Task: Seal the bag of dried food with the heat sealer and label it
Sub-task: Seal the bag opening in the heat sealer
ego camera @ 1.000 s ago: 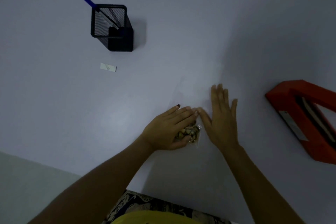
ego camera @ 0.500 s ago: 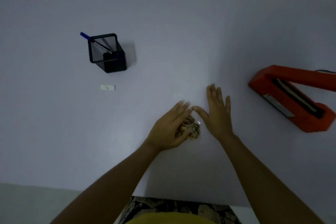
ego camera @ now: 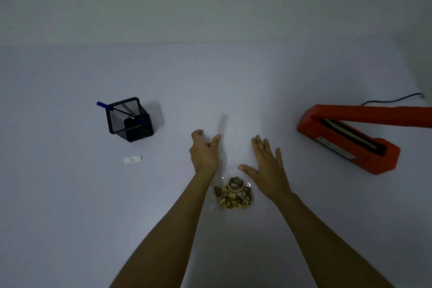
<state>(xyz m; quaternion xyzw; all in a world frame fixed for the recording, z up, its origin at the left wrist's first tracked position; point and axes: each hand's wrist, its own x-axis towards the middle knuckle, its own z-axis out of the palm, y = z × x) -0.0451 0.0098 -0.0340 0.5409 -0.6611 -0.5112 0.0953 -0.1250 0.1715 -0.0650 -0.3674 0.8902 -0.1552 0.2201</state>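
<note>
Near the middle of the desk (ego camera: 70, 194), the left hand (ego camera: 204, 153) is curled, and its thumb and finger seem to pinch the far part of the clear bag (ego camera: 222, 128). That see-through top is very hard to see against the pale desk, so I cannot be sure how much of it the hand has. The right hand (ego camera: 268, 170) is flat and open, fingers spread, and holds nothing. It hangs just beside the bag on the right, and I cannot tell if it touches it.

The dried food (ego camera: 233, 194) sits in a lump at the near end of the bag, between the two wrists. The top of the bag looks not yet sealed. I think the step now is to smooth and stretch the empty top so it lies flat.

Next, the bag needs to go over to the red heat sealer (ego camera: 346, 140), which sits well apart on the right with its arm lifted up. The flat top must go across the bar, with no food under it.

The way to the sealer is bare desk. A black cord (ego camera: 392, 100) lies behind the sealer. Off to the left stand a black pen holder (ego camera: 129, 120) with a blue pen (ego camera: 102, 104), and a small white label (ego camera: 132, 159) lies near it. The far edge of the desk is well away.
</note>
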